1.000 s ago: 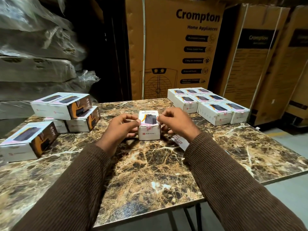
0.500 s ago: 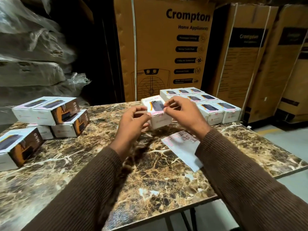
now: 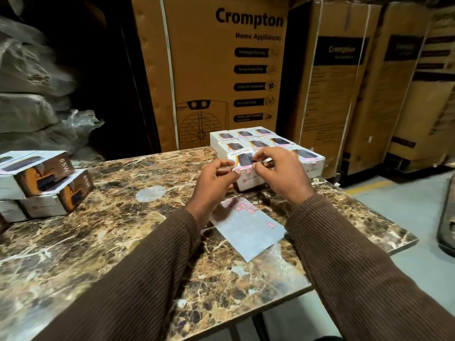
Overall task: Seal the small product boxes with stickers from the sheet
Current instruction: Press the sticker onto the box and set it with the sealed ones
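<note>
At upper centre, both the left hand (image 3: 213,179) and right hand (image 3: 279,172) grip the small white product box (image 3: 246,168), carried from mid-desk (image 3: 123,242) to the sealed group (image 3: 258,140); probably sealed, white sticker sheet (image 3: 248,230) uncovered.

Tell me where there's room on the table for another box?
Bare marble table lies between the stacked boxes at left and the sticker sheet. The near edge is bare too. The far right corner is crowded with sealed boxes.
</note>
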Demonstrator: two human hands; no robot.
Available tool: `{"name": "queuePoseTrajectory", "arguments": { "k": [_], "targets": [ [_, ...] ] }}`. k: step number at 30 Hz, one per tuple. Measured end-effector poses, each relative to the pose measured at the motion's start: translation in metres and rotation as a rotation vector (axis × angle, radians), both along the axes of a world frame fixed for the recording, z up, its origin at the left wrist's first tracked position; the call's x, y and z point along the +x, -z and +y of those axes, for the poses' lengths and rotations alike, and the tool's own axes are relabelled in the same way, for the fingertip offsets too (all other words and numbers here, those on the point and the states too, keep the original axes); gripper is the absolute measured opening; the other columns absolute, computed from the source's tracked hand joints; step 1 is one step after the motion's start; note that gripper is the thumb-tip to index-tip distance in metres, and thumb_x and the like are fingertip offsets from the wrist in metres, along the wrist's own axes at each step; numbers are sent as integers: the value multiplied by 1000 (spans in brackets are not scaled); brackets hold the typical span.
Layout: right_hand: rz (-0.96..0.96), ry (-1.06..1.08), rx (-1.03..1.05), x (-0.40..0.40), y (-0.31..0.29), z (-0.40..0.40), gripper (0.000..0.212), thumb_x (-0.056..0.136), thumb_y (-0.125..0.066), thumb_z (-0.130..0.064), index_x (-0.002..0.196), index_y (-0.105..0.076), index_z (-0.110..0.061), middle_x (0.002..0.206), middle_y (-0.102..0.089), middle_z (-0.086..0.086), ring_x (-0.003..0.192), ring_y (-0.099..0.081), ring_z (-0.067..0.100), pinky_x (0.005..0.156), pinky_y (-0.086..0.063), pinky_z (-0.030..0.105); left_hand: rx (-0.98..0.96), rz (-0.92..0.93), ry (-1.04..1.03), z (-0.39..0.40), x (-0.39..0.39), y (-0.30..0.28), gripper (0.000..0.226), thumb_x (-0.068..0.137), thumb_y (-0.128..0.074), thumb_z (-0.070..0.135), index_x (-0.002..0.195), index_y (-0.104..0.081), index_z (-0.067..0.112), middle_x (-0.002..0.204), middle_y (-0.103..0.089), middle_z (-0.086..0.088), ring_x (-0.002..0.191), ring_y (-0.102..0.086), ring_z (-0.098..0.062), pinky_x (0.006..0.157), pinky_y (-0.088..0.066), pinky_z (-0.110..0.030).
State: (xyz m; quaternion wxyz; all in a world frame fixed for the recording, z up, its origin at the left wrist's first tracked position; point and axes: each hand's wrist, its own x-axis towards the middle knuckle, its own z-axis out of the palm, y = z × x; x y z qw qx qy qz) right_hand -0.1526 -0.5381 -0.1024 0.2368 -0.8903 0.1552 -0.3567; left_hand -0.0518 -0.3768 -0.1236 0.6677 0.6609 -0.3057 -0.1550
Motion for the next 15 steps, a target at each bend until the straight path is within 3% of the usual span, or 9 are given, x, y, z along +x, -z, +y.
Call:
{"name": "queuePoseTrajectory", "arguments": {
  "k": [4, 7, 10, 15],
  "targets": [
    [10, 39, -33, 2, 2, -3, 10, 94, -70, -28, 104, -73, -29, 107, -68, -5, 98, -64, 15, 87, -60, 44, 10, 8, 23, 1, 0, 3, 28, 100, -72, 21, 126, -64, 25, 125, -69, -3, 115, -70, -19, 98, -60, -38],
    [26, 93, -90, 0, 3, -3, 9, 96, -69, -27, 105, -72, -29, 111, -67, -6, 104, -60, 13, 91, -56, 41, 39, -13, 57, 2, -2, 4, 39, 99, -74, 22, 135, -61, 24, 132, -68, -1, 118, -69, -17, 100, -59, -39],
    [65, 134, -124, -2, 5, -1, 7, 98, -70, -29, 105, -70, -29, 115, -64, -7, 109, -55, 13, 94, -51, 38, 10, 29, 73, 4, -2, 3, 47, 97, -74, 13, 141, -57, 20, 135, -66, -3, 117, -71, -18, 91, -63, -35],
    [70, 188, -117, -5, 4, 4, 5, 97, -70, -29, 101, -71, -27, 110, -62, -6, 108, -56, 15, 93, -55, 43, 3, 21, 51, 8, -3, 2, 33, 97, -73, 9, 129, -65, 16, 126, -72, -7, 112, -74, -19, 97, -62, -41]
  ]
}}
